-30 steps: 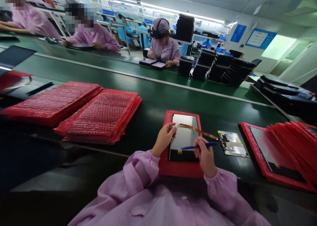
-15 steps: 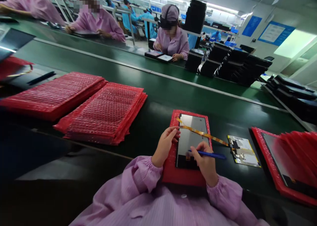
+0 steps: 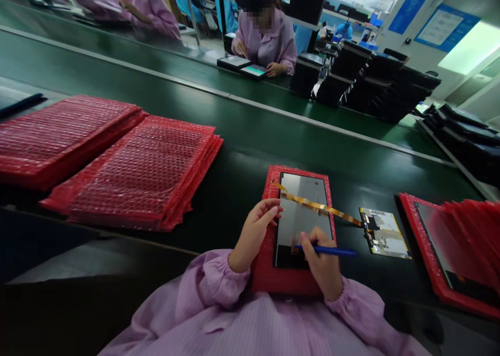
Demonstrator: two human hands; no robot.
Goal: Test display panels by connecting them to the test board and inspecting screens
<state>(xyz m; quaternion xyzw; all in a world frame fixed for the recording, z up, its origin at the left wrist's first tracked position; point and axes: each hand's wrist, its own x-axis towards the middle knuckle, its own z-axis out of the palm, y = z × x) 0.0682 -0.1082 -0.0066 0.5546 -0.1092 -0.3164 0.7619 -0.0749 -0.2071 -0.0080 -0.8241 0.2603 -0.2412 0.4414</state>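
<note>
Since the first frame, the ribbon cable (image 3: pixel 318 206) has left the left hand's fingers, and the pen-like tool has moved down to the panel's near end. The right hand (image 3: pixel 322 259) grips the blue pen-like tool (image 3: pixel 336 251) between closed thumb and fingers, its tip by the orange tab (image 3: pixel 294 251) in the panel's dark near border. The left hand (image 3: pixel 254 231) is at the panel's left edge, fingers half curled; whether it pinches anything cannot be told. The panel (image 3: pixel 302 226) lies on a red bubble-wrap sleeve (image 3: pixel 287 282) at the near edge of the table (image 3: pixel 244 161). The cable crosses the panel's far part, from beyond its left edge to the board (image 3: pixel 387 234) on the right. Along the near edge, further right, red sleeves (image 3: pixel 478 228) partly cover a second panel (image 3: pixel 437 231); well to the left are two red sleeve stacks (image 3: pixel 144 171) (image 3: pixel 64 132). Past the metal strip (image 3: pixel 230 95), a person (image 3: pixel 267 38) in pink sits at two tablets (image 3: pixel 244 66), left of black stacks (image 3: pixel 351 80).
</note>
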